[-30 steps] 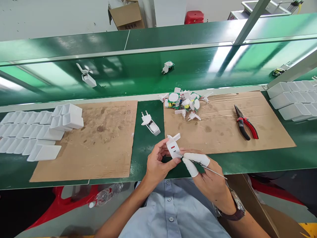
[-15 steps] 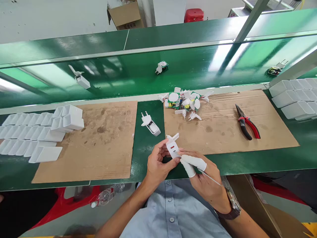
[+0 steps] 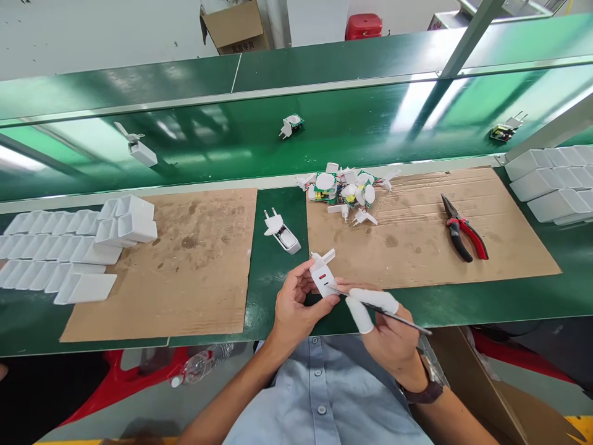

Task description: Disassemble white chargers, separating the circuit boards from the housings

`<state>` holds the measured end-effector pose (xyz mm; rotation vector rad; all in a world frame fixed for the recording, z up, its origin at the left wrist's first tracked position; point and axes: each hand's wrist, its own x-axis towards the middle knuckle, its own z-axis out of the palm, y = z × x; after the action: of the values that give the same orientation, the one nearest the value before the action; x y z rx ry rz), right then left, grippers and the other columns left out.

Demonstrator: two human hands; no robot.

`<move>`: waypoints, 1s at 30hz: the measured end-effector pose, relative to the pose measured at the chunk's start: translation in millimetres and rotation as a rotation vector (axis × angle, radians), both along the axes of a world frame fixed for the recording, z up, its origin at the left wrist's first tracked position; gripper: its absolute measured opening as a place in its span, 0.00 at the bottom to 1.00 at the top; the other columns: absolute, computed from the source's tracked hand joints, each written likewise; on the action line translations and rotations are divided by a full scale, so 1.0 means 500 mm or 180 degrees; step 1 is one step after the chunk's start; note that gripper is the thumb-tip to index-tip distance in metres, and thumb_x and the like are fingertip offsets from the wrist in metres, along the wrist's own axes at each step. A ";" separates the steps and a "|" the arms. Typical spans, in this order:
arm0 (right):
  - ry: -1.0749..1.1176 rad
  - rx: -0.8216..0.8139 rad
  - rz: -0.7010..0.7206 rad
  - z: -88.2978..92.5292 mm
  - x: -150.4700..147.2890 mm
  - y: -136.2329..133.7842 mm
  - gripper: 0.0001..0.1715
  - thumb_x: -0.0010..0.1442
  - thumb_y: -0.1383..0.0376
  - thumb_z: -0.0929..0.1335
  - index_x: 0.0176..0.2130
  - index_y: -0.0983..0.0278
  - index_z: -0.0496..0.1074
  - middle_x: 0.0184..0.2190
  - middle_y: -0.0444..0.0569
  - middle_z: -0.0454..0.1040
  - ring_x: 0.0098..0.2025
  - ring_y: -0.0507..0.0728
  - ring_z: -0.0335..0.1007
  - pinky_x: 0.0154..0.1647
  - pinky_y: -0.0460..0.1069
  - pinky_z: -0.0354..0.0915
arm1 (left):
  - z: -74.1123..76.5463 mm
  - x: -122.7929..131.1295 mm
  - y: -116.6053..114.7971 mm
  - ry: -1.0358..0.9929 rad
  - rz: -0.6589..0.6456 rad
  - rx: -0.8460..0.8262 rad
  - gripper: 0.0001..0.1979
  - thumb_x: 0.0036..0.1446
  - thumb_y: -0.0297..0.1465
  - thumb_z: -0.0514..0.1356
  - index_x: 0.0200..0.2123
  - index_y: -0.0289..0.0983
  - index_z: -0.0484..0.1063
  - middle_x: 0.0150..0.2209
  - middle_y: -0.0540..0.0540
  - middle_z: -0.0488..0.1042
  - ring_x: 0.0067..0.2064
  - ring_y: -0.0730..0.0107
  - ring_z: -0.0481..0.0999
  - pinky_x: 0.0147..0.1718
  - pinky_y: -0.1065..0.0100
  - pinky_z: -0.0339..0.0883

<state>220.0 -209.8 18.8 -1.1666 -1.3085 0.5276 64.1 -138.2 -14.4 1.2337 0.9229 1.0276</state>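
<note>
My left hand (image 3: pixel 299 306) is closed around a white plug charger (image 3: pixel 321 276) with a red port and a dark slot, held above the bench near its front edge. My right hand (image 3: pixel 389 327), with white finger cots on two fingers, grips slim metal tweezers (image 3: pixel 393 316). Their tip meets the charger's face close to the dark slot. Just beyond the left hand lies another white charger (image 3: pixel 285 237), its casing end uncovered and its plug piece folded out.
Circuit boards with plug parts (image 3: pixel 345 188) are heaped on the right cardboard sheet (image 3: pixel 417 247), near red-and-black pliers (image 3: pixel 463 228). White casings (image 3: pixel 69 241) stand in rows at left, more casings (image 3: pixel 551 179) at right. Behind runs a green conveyor belt (image 3: pixel 222 142) carrying a few parts.
My right hand has shifted slightly right, and the tweezers lie at a flatter angle. The left hand keeps the charger in place. Parts on the belt have moved left.
</note>
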 end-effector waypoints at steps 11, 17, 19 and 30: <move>0.0244 -0.0171 -0.0111 -0.011 -0.002 -0.014 0.24 0.65 0.78 0.69 0.55 0.56 0.74 0.50 0.52 0.83 0.55 0.64 0.80 0.55 0.62 0.79 | 0.006 0.003 0.005 -0.0044 -0.0022 -0.0031 0.33 0.49 0.30 0.76 0.57 0.40 0.71 0.49 0.41 0.80 0.46 0.65 0.82 0.46 0.65 0.77; 0.0117 -0.0075 -0.0064 -0.006 -0.004 -0.011 0.28 0.62 0.80 0.69 0.56 0.57 0.73 0.53 0.52 0.82 0.57 0.64 0.79 0.56 0.61 0.79 | 0.007 0.001 0.003 -0.0023 -0.0024 -0.0043 0.33 0.49 0.30 0.76 0.58 0.41 0.70 0.50 0.41 0.80 0.46 0.65 0.82 0.46 0.65 0.77; 0.0072 -0.0087 -0.0046 -0.004 -0.003 -0.011 0.28 0.62 0.81 0.69 0.56 0.57 0.73 0.54 0.52 0.81 0.58 0.64 0.78 0.56 0.61 0.78 | 0.007 0.002 0.001 0.0003 -0.0032 -0.0001 0.33 0.50 0.30 0.75 0.58 0.40 0.70 0.50 0.41 0.80 0.47 0.64 0.82 0.46 0.64 0.78; -0.0077 -0.0139 -0.0081 0.007 -0.005 -0.005 0.26 0.63 0.79 0.68 0.55 0.57 0.73 0.51 0.52 0.82 0.54 0.61 0.81 0.55 0.58 0.79 | 0.009 0.005 -0.004 0.0154 0.0021 0.0090 0.33 0.51 0.30 0.74 0.59 0.40 0.69 0.49 0.42 0.81 0.48 0.63 0.82 0.47 0.64 0.78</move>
<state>217.7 -212.1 22.1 -1.2276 -1.3069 0.5274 66.5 -140.2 -10.1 1.2846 0.9531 1.0229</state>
